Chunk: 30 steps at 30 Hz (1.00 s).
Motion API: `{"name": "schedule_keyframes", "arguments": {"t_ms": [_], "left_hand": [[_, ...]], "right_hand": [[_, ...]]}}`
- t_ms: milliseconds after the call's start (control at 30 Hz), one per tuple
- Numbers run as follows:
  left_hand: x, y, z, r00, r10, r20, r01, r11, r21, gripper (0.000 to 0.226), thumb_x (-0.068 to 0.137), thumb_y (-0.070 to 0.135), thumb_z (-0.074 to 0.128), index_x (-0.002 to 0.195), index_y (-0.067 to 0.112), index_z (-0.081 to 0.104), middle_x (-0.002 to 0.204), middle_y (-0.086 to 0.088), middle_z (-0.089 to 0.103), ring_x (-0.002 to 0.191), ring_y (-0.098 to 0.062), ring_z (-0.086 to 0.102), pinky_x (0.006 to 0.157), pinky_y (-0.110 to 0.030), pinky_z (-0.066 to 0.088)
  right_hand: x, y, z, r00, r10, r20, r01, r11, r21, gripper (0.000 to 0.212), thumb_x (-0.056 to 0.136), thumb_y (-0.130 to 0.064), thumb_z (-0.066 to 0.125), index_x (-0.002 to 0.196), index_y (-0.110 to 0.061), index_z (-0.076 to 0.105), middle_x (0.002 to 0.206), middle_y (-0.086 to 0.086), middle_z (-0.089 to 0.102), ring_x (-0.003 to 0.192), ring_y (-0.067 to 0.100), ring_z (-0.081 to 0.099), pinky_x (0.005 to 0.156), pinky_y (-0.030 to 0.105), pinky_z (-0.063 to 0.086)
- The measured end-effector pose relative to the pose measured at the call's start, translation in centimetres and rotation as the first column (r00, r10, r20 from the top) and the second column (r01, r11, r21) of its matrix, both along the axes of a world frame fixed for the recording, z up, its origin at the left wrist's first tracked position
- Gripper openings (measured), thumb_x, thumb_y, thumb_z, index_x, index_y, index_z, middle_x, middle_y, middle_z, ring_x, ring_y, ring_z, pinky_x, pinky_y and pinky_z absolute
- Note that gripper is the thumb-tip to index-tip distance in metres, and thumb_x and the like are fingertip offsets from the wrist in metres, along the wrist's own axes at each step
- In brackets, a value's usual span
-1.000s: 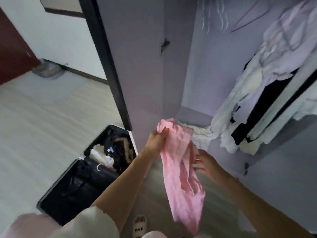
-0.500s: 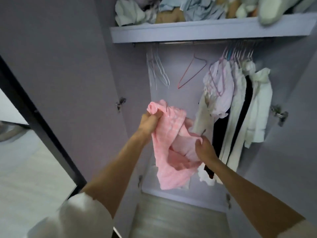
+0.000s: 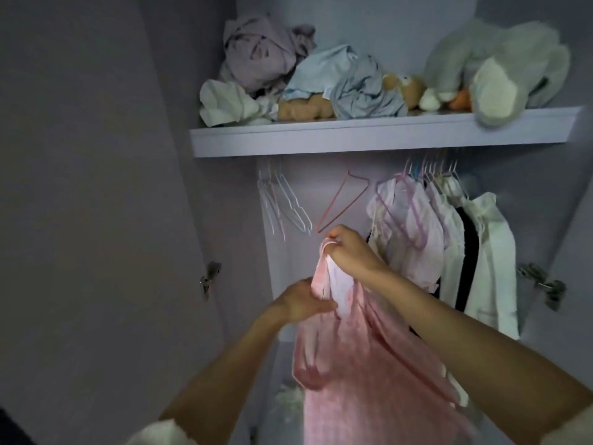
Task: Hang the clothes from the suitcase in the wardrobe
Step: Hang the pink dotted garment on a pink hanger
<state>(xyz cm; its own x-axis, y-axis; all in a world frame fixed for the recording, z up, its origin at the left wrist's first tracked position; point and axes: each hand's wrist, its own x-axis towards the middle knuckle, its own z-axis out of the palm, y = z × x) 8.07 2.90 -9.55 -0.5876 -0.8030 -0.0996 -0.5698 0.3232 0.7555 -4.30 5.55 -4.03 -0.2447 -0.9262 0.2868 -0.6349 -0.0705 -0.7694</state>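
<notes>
You are holding the pink garment [image 3: 369, 374] up in front of the wardrobe, just below the empty pink hanger [image 3: 340, 200]. Your right hand [image 3: 349, 252] is pinching its top edge; your left hand [image 3: 305, 300] is gripping the fabric just beneath. It is looking light, soft and limp, so keep taking hold at the neckline or shoulder seams.

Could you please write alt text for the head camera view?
A person's right hand and left hand hold a pink garment up inside an open wardrobe, below empty hangers and beside hung clothes.
</notes>
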Motion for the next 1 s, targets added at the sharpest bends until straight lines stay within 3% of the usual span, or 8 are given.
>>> {"name": "schedule_keyframes", "arguments": {"t_ms": [133,233,367,500,700,800,900,1000], "left_hand": [[0.0,-3.7,-1.0,0.973,0.206,0.105,-0.198,0.977,-0.081,0.025,0.087,0.023,0.059,0.105,0.007,0.065,0.100,-0.014,0.066,0.091,-0.027,0.065,0.066,-0.025,0.045],[1.0,-6.7,-1.0,0.953,0.263,0.151,-0.262,0.965,-0.029,0.012,0.084,0.011,0.052,0.087,0.012,0.064,0.075,-0.009,0.063,0.059,-0.022,0.061,0.056,-0.027,0.052],[1.5,-10.6,-1.2,0.902,0.394,0.179,-0.393,0.919,-0.042,0.022,0.088,0.012,0.049,0.068,0.011,0.058,0.074,-0.009,0.061,0.051,-0.016,0.057,0.043,-0.024,0.052],[1.1,-12.5,-0.8,0.900,0.435,0.039,-0.434,0.882,0.184,0.025,0.092,0.008,0.049,0.068,0.011,0.055,0.059,-0.005,0.057,0.041,-0.011,0.056,0.042,-0.025,0.052],[0.4,-14.9,-0.3,0.850,0.490,-0.194,-0.324,0.777,0.540,0.006,0.088,0.013,0.061,0.083,0.017,0.062,0.076,-0.004,0.061,0.060,-0.011,0.063,0.058,-0.024,0.057],[-0.7,-15.9,-0.5,0.813,0.537,-0.226,-0.346,0.758,0.553,0.010,0.090,0.018,0.059,0.080,0.018,0.060,0.061,0.004,0.061,0.051,-0.007,0.059,0.059,-0.025,0.051],[-1.7,-16.2,-1.4,0.784,0.565,-0.259,-0.419,0.788,0.450,0.012,0.092,0.022,0.056,0.082,0.019,0.063,0.081,-0.002,0.062,0.073,-0.014,0.056,0.069,-0.025,0.043],[-1.8,-15.9,-1.9,0.771,0.564,-0.297,-0.512,0.826,0.238,0.008,0.093,0.012,0.054,0.088,0.017,0.059,0.075,0.004,0.058,0.066,-0.001,0.056,0.060,-0.009,0.041]], "right_hand": [[-2.3,-2.4,0.3,0.992,-0.111,0.063,0.117,0.986,-0.114,0.017,0.086,-0.004,0.046,0.093,-0.010,0.061,0.092,0.001,0.055,0.090,0.015,0.050,0.072,0.020,0.035],[-5.8,-3.9,-1.0,0.978,-0.210,-0.008,0.208,0.970,-0.129,0.014,0.084,-0.002,0.051,0.090,-0.002,0.064,0.093,0.012,0.063,0.092,0.024,0.058,0.070,0.025,0.040],[-10.0,-6.2,-3.7,0.970,-0.237,-0.047,0.236,0.971,-0.037,0.015,0.084,-0.001,0.058,0.086,0.012,0.065,0.092,0.029,0.065,0.088,0.033,0.061,0.061,0.024,0.038],[-12.3,-9.5,-6.1,0.998,-0.046,0.040,0.032,0.956,0.291,0.024,0.082,0.003,0.060,0.105,0.011,0.062,0.087,0.014,0.056,0.078,0.018,0.051,0.047,0.007,0.033],[-12.7,-16.3,-8.0,0.978,0.029,0.206,-0.123,0.878,0.462,0.034,0.089,-0.004,0.050,0.122,-0.005,0.056,0.126,0.016,0.056,0.094,0.019,0.050,0.066,0.027,0.043],[-12.6,-20.3,-7.9,0.901,-0.119,0.417,-0.005,0.959,0.284,0.021,0.091,-0.005,0.046,0.108,-0.003,0.059,0.110,0.020,0.058,0.093,0.023,0.050,0.081,0.040,0.049],[-11.9,-24.1,-5.9,0.815,-0.113,0.569,0.033,0.988,0.150,0.034,0.089,-0.009,0.045,0.122,0.001,0.050,0.103,0.008,0.046,0.097,0.020,0.044,0.090,0.039,0.045],[-10.9,-26.7,-4.1,0.599,-0.080,0.797,-0.078,0.984,0.157,0.016,0.090,-0.023,0.047,0.105,-0.016,0.049,0.101,0.001,0.049,0.093,0.016,0.049,0.067,0.027,0.041]]}}
